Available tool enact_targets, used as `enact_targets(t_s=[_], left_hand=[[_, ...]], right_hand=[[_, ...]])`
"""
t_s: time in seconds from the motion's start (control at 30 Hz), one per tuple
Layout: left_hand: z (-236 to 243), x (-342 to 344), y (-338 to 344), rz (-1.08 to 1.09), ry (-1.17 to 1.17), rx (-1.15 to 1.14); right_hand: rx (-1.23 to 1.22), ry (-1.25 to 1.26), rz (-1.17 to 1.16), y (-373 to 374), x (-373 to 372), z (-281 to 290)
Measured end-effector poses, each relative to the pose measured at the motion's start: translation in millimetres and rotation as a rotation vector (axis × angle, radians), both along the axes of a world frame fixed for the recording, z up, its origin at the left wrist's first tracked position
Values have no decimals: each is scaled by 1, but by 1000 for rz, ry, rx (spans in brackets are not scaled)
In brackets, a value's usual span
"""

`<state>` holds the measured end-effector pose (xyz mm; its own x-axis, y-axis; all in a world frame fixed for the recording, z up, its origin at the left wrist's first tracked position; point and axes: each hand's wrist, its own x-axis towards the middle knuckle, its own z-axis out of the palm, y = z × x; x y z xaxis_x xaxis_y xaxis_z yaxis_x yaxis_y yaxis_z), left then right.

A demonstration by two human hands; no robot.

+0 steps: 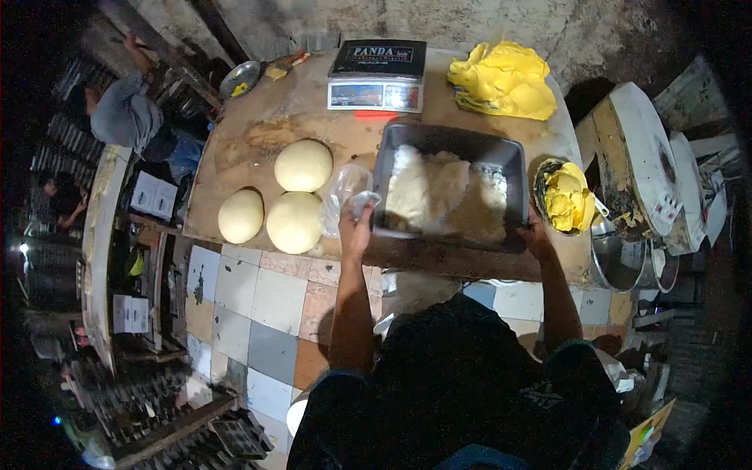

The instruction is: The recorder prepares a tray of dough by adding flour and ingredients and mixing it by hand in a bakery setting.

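Observation:
A deep dark grey tub [515, 157] sits at the front of the worktable, with a pale, flour-like mass [439, 192] inside. My right hand [537, 237] grips its right front corner, the fingers partly hidden by the wall. At the tub's left side, my left hand [358, 233] is closed on a crumpled clear plastic bag [345, 192]; whether it also touches the tub I cannot tell. Left of the bag lie three smooth, round dough balls: one behind [303, 166], one in front [294, 222] and one farther left [240, 216].
A digital scale [376, 74] stands at the table's back, a yellow margarine-like mound [505, 82] at back right. Beside the tub's right is a bowl of similar yellow spread [568, 200]. Metal pots [620, 262] stand off the right edge. Another person [129, 113] is at far left.

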<state>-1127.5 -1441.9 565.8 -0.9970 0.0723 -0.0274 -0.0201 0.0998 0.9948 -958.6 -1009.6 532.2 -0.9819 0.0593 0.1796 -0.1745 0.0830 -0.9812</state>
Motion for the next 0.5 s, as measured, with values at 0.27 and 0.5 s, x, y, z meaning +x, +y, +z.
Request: enact_targets(t_s=[0.27,0.5], left_hand=[[-1,35,25,46,-16,-584],[6,71,38,246,86,-666]], right_hand=[[310,-384,58,46,-33,12],[767,17,153,-72,-80,123]])
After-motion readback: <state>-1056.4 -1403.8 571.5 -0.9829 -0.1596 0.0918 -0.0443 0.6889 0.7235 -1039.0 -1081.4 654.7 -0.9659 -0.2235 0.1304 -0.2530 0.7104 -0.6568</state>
